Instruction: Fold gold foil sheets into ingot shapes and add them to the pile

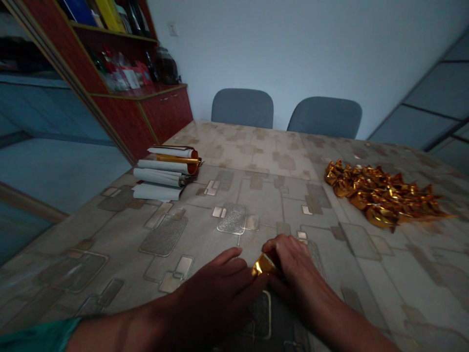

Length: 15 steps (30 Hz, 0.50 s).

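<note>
Patterned table (403,278), two hands pressed together on one gold foil piece (264,265)

Both hands work together at the near edge of the table, with the foil piece held between them. Fingers of the left hand (216,293) press against one side of it, and the right hand (293,264) closes over the other side, so the hands hide most of the foil and only one shiny corner shows. A green sleeve (36,341) covers the left forearm up to the wrist.

Farther along the table, to the right, lies one heap of gold-wrapped sweets (381,193), too many and too tangled to count. To the left sits one stack of about four rolls of paper-backed foil (164,171), with copper-coloured insides showing at the roll ends and a flat sheet beneath.

Beyond the far edge stand two grey chairs (242,108). One reddish-brown cabinet (161,117) stands at the far left corner, its shelves crowded with bottles and packets.
</note>
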Each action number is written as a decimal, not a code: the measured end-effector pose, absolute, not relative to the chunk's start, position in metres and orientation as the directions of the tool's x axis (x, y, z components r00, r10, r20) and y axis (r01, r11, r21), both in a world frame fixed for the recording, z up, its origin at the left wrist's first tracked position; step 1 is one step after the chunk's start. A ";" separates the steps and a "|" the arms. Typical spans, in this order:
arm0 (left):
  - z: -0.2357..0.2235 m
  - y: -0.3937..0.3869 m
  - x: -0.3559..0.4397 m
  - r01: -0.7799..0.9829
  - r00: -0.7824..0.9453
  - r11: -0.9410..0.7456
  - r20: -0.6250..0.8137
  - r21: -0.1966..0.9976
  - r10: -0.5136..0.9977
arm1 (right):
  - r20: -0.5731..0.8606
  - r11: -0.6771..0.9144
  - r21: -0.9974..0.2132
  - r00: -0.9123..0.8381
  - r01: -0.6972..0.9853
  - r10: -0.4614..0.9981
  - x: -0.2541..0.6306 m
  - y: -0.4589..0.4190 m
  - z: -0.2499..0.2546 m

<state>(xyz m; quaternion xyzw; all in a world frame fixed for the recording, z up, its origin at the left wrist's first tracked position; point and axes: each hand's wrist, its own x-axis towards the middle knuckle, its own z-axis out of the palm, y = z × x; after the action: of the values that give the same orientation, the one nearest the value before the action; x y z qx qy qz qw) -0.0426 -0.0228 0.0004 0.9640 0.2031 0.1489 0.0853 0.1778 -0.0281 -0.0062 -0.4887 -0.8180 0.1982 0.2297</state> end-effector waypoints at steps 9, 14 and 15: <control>-0.003 -0.028 -0.034 0.396 0.842 -0.888 0.293 0.233 0.453 | 0.174 0.438 -0.664 -0.445 0.605 0.878 0.188 -0.030 -0.004; -0.006 -0.028 -0.032 0.412 0.857 -0.895 0.261 0.169 0.444 | 0.133 0.409 -0.732 -0.475 0.545 0.870 0.195 -0.030 0.003; -0.006 -0.028 -0.031 0.419 0.859 -0.893 0.247 0.164 0.448 | 0.133 0.411 -0.737 -0.480 0.537 0.867 0.196 -0.029 0.003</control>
<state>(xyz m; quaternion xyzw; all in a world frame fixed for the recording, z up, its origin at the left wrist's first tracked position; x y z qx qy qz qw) -0.0314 -0.0280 -0.0059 0.9628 0.2250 0.1404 0.0521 0.1961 -0.0294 0.0033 -0.4392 -0.7990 0.3190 0.2588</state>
